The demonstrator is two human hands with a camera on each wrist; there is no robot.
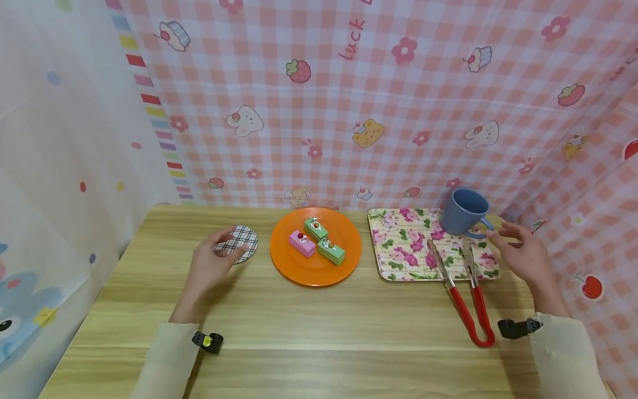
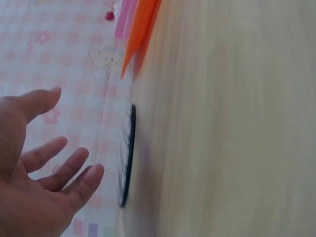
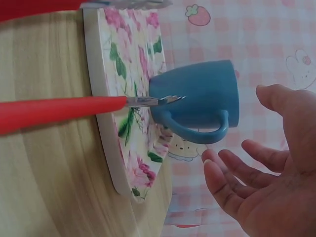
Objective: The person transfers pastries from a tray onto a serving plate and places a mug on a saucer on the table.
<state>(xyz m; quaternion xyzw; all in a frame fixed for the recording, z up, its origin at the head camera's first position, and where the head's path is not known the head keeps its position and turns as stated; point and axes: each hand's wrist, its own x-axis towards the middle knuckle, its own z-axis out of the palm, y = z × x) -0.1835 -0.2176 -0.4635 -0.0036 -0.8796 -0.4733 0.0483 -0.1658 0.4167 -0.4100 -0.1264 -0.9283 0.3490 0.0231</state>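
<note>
A round plaid coaster (image 1: 245, 238) with a dark edge lies on the table at the left. Over it hovers my left hand (image 1: 213, 259), fingers loosely spread; the left wrist view shows a gap between this hand (image 2: 52, 182) and the coaster (image 2: 127, 158). On a floral tray (image 1: 394, 260) at the right stands a blue mug (image 1: 461, 213), upright, its handle turned toward my right hand (image 1: 523, 256). In the right wrist view that hand (image 3: 269, 173) is apart from the mug (image 3: 197, 94), thumb and fingers parted, holding nothing.
Red-handled tongs (image 1: 466, 316) lean with their metal tips on the tray's front edge. Between coaster and tray sits an orange plate (image 1: 294, 271) carrying one pink cake piece (image 1: 302, 244) and two green ones (image 1: 331, 252). A pink checked cloth (image 1: 329, 111) hangs behind the table.
</note>
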